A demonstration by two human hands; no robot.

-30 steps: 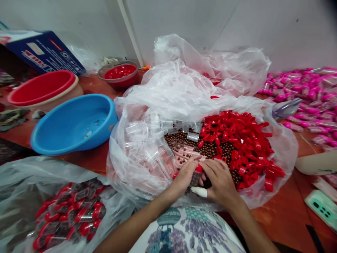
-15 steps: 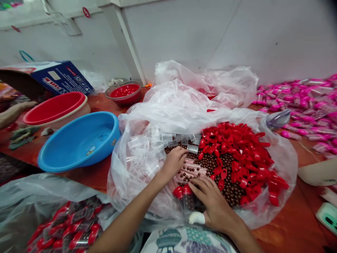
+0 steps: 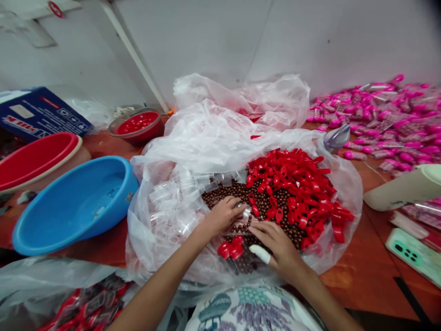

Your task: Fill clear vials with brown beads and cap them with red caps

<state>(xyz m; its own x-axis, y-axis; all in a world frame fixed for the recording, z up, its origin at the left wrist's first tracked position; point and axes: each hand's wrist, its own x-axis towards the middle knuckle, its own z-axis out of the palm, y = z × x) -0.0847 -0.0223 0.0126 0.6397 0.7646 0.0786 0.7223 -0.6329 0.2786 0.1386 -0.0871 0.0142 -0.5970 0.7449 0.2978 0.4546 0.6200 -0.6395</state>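
My left hand (image 3: 222,216) is closed round a small clear plastic tube (image 3: 245,210), low over a heap of brown round beads (image 3: 225,189). My right hand (image 3: 277,248) lies palm down with its fingers stretched out, the tips at the beads by the tube. A white wrapping (image 3: 260,253) covers its thumb. Below my left hand, several red-capped tubes (image 3: 231,248) lie together. Red plastic caps (image 3: 299,184) are piled to the right of the beads and empty clear tubes (image 3: 172,197) to the left, all on a clear plastic sheet (image 3: 141,230).
A blue basin (image 3: 31,225) and a red basin (image 3: 37,151) stand at left, near a blue box (image 3: 41,112). Filled red-capped tubes (image 3: 89,308) lie in a bag at lower left. Pink-capped tubes (image 3: 389,119), a beige cylinder (image 3: 396,191) and a phone (image 3: 413,253) are at right.
My left hand has drawn the clear tube back from the far side of the beads toward my right hand. My right hand has moved off the red-capped tubes. The view has swung right.
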